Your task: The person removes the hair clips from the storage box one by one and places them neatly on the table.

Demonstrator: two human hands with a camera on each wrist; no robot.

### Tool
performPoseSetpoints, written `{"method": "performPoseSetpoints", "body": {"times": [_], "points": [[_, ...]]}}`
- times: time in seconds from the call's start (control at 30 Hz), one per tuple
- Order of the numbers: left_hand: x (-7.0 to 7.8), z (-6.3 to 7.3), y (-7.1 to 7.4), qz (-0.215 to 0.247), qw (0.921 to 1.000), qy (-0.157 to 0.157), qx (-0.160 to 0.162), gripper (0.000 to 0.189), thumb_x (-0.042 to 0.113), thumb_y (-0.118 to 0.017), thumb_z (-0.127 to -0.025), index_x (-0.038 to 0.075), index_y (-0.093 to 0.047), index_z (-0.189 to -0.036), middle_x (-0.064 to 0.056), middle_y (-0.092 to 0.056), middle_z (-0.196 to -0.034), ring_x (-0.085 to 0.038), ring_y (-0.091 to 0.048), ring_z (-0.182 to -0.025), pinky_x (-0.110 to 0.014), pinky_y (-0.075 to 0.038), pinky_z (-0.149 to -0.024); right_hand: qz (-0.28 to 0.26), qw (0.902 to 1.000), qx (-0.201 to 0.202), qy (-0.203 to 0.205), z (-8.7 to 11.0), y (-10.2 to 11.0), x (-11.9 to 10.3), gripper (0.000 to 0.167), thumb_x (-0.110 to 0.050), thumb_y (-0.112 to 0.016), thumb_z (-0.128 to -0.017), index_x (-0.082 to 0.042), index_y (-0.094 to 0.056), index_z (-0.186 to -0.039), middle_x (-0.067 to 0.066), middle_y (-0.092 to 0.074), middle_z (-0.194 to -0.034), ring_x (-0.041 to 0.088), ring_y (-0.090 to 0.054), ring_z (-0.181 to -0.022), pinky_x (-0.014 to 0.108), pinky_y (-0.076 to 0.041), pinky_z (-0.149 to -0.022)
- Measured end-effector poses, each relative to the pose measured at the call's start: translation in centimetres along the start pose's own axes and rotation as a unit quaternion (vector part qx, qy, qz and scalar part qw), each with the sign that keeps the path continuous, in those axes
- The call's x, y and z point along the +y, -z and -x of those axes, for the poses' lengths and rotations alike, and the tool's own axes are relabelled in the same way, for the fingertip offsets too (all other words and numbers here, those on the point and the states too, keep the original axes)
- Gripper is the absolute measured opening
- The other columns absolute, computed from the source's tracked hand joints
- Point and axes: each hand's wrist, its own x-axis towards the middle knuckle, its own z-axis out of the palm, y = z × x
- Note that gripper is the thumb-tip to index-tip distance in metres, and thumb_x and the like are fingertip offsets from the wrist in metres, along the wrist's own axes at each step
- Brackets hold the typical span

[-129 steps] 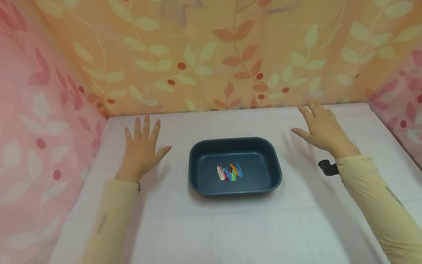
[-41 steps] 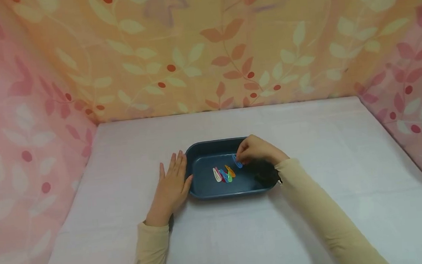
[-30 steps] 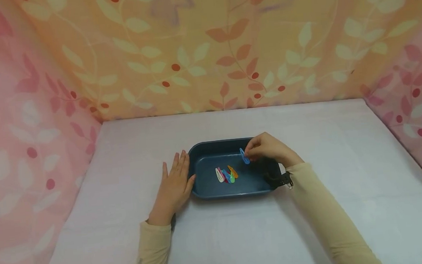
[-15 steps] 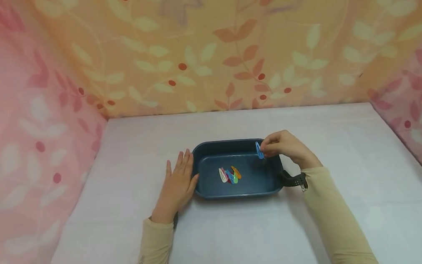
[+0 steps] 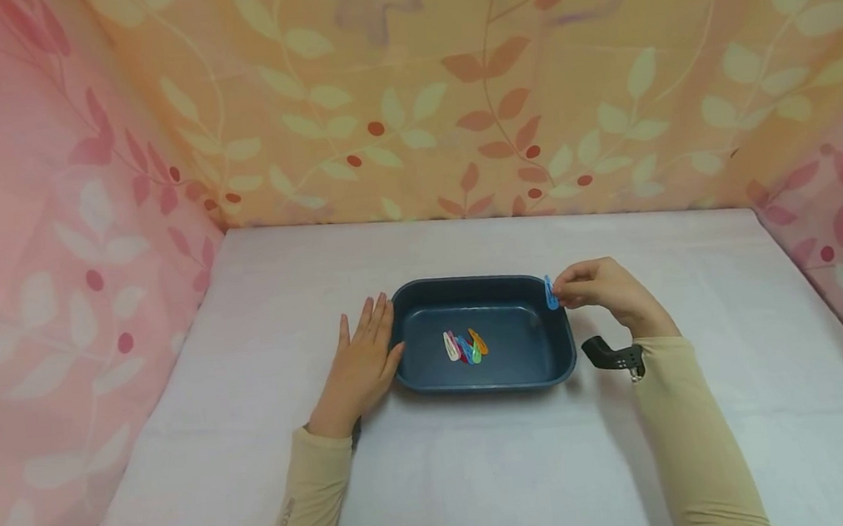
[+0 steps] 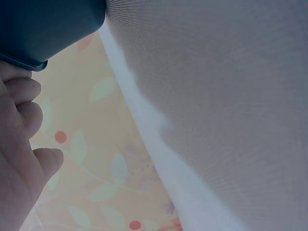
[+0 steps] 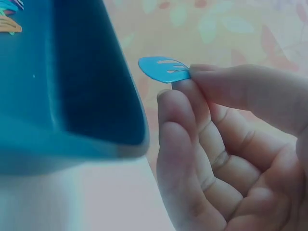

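Note:
A blue snap hair clip [image 7: 163, 69] is pinched between the thumb and fingertips of my right hand [image 5: 610, 288], at the right rim of a dark blue tray [image 5: 493, 387]. In the right wrist view it is held just outside the tray wall. My left hand [image 5: 361, 360] lies against the tray's left side with its fingers straight. The left wrist view shows those fingers [image 6: 30, 118] at the tray's rim. Several colourful hair clips [image 5: 465, 348], among them white, pink, blue, green and orange ones, lie bunched on the tray's bottom.
The tray stands on a white-covered table [image 5: 485, 475]. An orange leaf-patterned cloth [image 5: 406, 89] hangs behind the table, and pink patterned cloths [image 5: 29, 247] hang at the sides. A black strap [image 5: 613, 355] sits on the right wrist.
Both hands came in from beside the tray. The left settled on its left side; the right picked a blue hair clip from the bunch and carried it rightward to the right rim.

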Motion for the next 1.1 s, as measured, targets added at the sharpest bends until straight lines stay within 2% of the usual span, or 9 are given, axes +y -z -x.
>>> {"method": "performPoseSetpoints", "body": {"times": [0.3, 0.57, 0.8, 1.1], "points": [[0.0, 0.0, 0.0, -0.004, 1.0000, 0.001, 0.002, 0.063, 0.032, -0.042, -0.100, -0.001, -0.019, -0.148, -0.012, -0.012, -0.156, -0.026, -0.007, -0.143, -0.056, -0.003, -0.111, 0.001, 0.9999, 0.014, -0.009, 0.3, 1.5, 1.0, 0.027, -0.007, -0.061, -0.091, 0.017, -0.061, -0.101, 0.004, -0.067, -0.080, 0.013, -0.065, -0.072, 0.027, -0.054, -0.070], [0.0, -0.2, 0.0, -0.017, 0.9998, -0.002, 0.003, 0.062, 0.032, -0.042, -0.100, -0.001, -0.020, -0.148, -0.012, -0.013, -0.155, -0.026, -0.008, -0.143, -0.057, -0.009, -0.110, -0.014, 0.9995, 0.023, -0.015, 0.6, 2.9, 2.4, 0.027, -0.007, -0.063, -0.089, 0.018, -0.060, -0.100, 0.000, -0.067, -0.076, 0.010, -0.065, -0.070, 0.025, -0.054, -0.068], [-0.1, -0.3, 0.0, -0.020, 0.9998, -0.001, 0.003, 0.063, 0.032, -0.041, -0.100, -0.001, -0.019, -0.149, -0.012, -0.013, -0.155, -0.027, -0.008, -0.143, -0.057, -0.008, -0.110, -0.024, 0.9988, 0.007, -0.042, 0.3, 3.7, 3.8, 0.028, -0.005, -0.060, -0.090, 0.021, -0.058, -0.101, 0.000, -0.067, -0.077, 0.009, -0.064, -0.069, 0.024, -0.054, -0.068], [-0.1, -0.3, -0.2, -0.016, 0.9998, -0.003, 0.006, 0.063, 0.032, -0.041, -0.100, -0.001, -0.019, -0.149, -0.012, -0.013, -0.155, -0.028, -0.011, -0.143, -0.058, -0.009, -0.110, -0.001, 0.9956, -0.015, -0.093, -0.4, 3.7, 5.9, 0.025, -0.002, -0.059, -0.089, 0.020, -0.061, -0.102, 0.000, -0.067, -0.075, 0.006, -0.062, -0.068, 0.022, -0.053, -0.068]]}}
